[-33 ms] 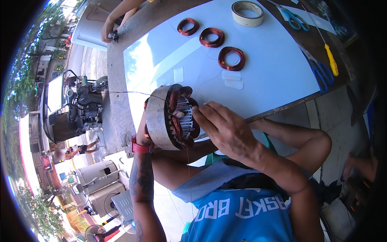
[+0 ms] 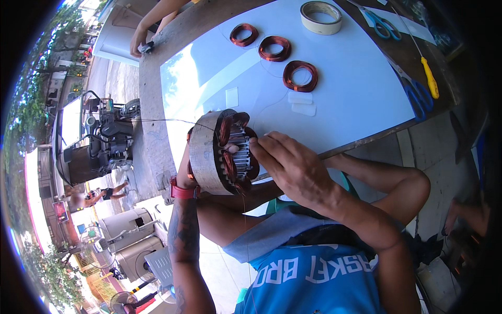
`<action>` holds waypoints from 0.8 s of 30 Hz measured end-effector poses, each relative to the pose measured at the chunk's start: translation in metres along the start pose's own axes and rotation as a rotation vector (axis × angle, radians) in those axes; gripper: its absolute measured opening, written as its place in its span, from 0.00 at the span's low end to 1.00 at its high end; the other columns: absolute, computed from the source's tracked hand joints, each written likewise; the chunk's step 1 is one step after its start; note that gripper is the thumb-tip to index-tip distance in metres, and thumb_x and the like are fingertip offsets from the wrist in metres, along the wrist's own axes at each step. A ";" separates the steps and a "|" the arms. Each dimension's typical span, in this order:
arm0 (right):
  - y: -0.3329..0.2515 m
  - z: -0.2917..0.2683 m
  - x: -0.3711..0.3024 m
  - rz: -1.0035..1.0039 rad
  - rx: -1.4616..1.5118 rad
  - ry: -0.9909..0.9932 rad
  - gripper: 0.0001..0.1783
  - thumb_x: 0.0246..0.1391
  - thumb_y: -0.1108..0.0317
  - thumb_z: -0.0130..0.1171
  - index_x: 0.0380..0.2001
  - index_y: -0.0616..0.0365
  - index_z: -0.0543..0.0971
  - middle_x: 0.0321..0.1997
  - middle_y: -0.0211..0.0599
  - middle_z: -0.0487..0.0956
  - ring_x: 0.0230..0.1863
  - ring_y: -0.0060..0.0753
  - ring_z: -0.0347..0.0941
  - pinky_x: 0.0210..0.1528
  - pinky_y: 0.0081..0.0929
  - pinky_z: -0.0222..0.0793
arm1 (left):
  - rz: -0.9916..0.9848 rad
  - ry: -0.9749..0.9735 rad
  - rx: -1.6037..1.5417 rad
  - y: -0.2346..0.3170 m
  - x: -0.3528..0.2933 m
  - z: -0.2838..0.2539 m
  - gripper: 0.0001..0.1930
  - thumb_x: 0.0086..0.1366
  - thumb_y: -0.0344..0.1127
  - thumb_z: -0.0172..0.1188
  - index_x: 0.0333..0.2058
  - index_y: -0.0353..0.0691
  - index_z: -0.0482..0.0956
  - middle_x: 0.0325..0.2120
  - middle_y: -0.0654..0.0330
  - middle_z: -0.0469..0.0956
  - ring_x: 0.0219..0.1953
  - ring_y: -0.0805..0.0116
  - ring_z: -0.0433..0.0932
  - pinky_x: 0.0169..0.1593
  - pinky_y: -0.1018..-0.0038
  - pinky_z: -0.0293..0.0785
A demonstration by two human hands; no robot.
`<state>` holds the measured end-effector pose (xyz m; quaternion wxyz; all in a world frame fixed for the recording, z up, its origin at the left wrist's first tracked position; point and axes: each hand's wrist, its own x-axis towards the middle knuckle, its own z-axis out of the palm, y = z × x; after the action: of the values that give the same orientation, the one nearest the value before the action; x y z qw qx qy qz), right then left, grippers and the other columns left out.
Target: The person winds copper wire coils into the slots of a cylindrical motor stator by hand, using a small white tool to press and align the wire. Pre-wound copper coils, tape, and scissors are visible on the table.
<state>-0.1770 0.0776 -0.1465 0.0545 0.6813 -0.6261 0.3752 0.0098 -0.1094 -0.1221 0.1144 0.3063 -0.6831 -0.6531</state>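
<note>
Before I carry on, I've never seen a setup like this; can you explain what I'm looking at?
There's no machine here: these are a person's two bare hands, seen from above by a fisheye camera on their head, so straight edges bend. Picture left is their left. The left hand, mostly hidden, holds a thick metal ring fitted with copper-coloured coils. The right hand has its fingertips at the ring's open face; whether they pinch anything is unclear. On the white sheet lie three loose wire coils and a tape roll. Toward the right are two pairs of scissors and a yellow-handled screwdriver.
</note>
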 end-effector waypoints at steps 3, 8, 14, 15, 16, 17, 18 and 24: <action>0.002 0.001 0.005 0.165 0.251 0.081 0.18 0.60 0.71 0.67 0.52 0.65 0.83 0.48 0.45 0.83 0.53 0.43 0.81 0.56 0.35 0.81 | -0.033 -0.024 -0.151 -0.003 -0.002 -0.004 0.35 0.75 0.33 0.63 0.75 0.38 0.58 0.66 0.50 0.75 0.62 0.61 0.80 0.64 0.63 0.81; 0.013 0.006 0.018 0.232 0.377 0.128 0.10 0.60 0.73 0.68 0.44 0.63 0.84 0.41 0.42 0.82 0.45 0.43 0.80 0.49 0.37 0.79 | -0.028 -0.070 -0.183 -0.015 0.006 -0.013 0.32 0.84 0.49 0.42 0.79 0.46 0.50 0.73 0.50 0.66 0.67 0.55 0.76 0.67 0.56 0.79; 0.014 0.007 0.025 0.196 0.353 0.154 0.07 0.59 0.76 0.69 0.40 0.65 0.84 0.39 0.44 0.83 0.42 0.47 0.81 0.45 0.41 0.79 | -0.049 -0.024 -0.461 -0.019 0.009 -0.012 0.32 0.82 0.41 0.48 0.78 0.42 0.52 0.71 0.49 0.69 0.66 0.56 0.77 0.65 0.58 0.81; 0.014 0.008 0.026 0.191 0.359 0.157 0.07 0.59 0.76 0.68 0.41 0.65 0.84 0.39 0.44 0.83 0.42 0.47 0.81 0.45 0.41 0.79 | -0.048 -0.017 -0.435 -0.018 0.009 -0.011 0.32 0.81 0.38 0.51 0.78 0.41 0.53 0.69 0.49 0.70 0.65 0.56 0.78 0.65 0.58 0.81; 0.015 0.009 0.026 0.188 0.367 0.161 0.07 0.59 0.77 0.68 0.41 0.65 0.84 0.39 0.44 0.83 0.42 0.47 0.80 0.45 0.41 0.79 | -0.037 -0.011 -0.293 -0.015 0.009 -0.011 0.33 0.79 0.35 0.55 0.77 0.39 0.54 0.68 0.50 0.72 0.65 0.58 0.78 0.65 0.58 0.80; 0.015 0.010 0.026 0.183 0.377 0.165 0.07 0.59 0.77 0.68 0.41 0.65 0.84 0.39 0.44 0.83 0.42 0.46 0.80 0.45 0.41 0.79 | -0.027 0.001 -0.200 -0.013 0.009 -0.011 0.34 0.77 0.33 0.58 0.76 0.38 0.55 0.67 0.51 0.73 0.64 0.59 0.79 0.66 0.58 0.80; 0.015 0.011 0.026 0.179 0.383 0.159 0.07 0.59 0.77 0.69 0.41 0.65 0.84 0.39 0.44 0.83 0.42 0.46 0.80 0.44 0.40 0.79 | -0.039 -0.001 -0.128 -0.010 0.009 -0.012 0.35 0.75 0.31 0.61 0.76 0.37 0.57 0.66 0.51 0.74 0.63 0.60 0.79 0.66 0.58 0.79; 0.017 0.013 0.027 0.177 0.434 0.133 0.08 0.58 0.79 0.70 0.41 0.64 0.85 0.39 0.43 0.82 0.42 0.44 0.81 0.44 0.39 0.80 | 0.173 -0.104 0.477 0.008 0.018 -0.016 0.40 0.67 0.32 0.71 0.74 0.35 0.61 0.63 0.53 0.77 0.62 0.65 0.79 0.66 0.61 0.78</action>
<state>-0.1887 0.0446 -0.1468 -0.0850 0.5933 -0.5833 0.5482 0.0020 -0.1332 -0.1172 0.0592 0.2312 -0.8464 -0.4761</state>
